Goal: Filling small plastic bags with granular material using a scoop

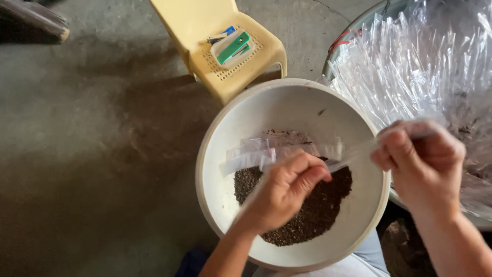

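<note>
Holding one narrow clear plastic sleeve point(353, 153) stretched between both hands over a big white bowl point(215, 154): left hand point(284, 192) is curled closed, fingertips pinching the sleeve's near end just above the dark granular stuff; right hand point(417, 159) is closed in a loose fist on the other end, out past the bowl's right rim. Sleeve looks empty, though motion blur makes it hard to be sure. Dark seeds or granules point(307, 210) sit in a heap at the bowl's bottom, a good amount left. A few more flat empty sleeves point(279, 149) lie in the bowl on top of the heap's far edge. No filled sleeves visible anywhere, so judged early, or the finished ones are out of view. To the right, a large pile of clear plastic sleeves point(410, 66) in a grey basin point(353, 31), apparently unused stock. Beyond the bowl, a small yellow plastic chair point(205, 25) on the concrete floor point(92, 128) carries a tray with a green stapler point(233, 47).
</note>
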